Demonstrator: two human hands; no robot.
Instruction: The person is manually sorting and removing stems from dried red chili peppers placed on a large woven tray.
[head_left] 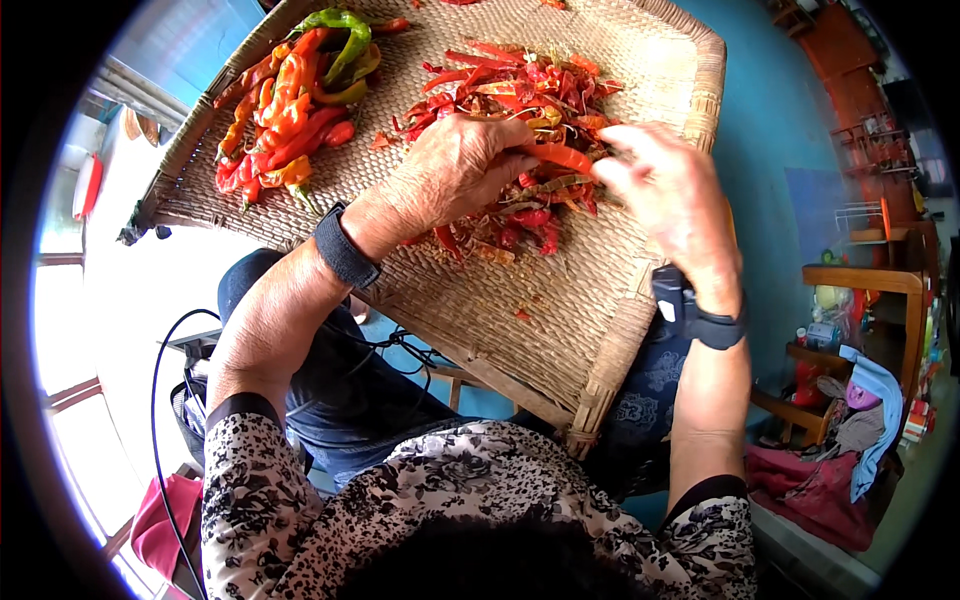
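Note:
A red chili pepper sticks out to the right from the pinched fingers of my left hand. My right hand is at the pepper's far end, its thumb and forefinger apart and slightly blurred; whether it touches the tip I cannot tell. Beneath both hands lies a loose heap of dried and split red chilies, with stems and seeds among them. To the left rests a pile of plumper red and orange peppers, topped by a curved green pepper. Everything lies on a woven tray.
The tray's bound rim rises along its right side, and its near corner rests by my knees. Black cables hang below its near edge. A wooden chair heaped with cloths stands at the right. Bright windows line the left.

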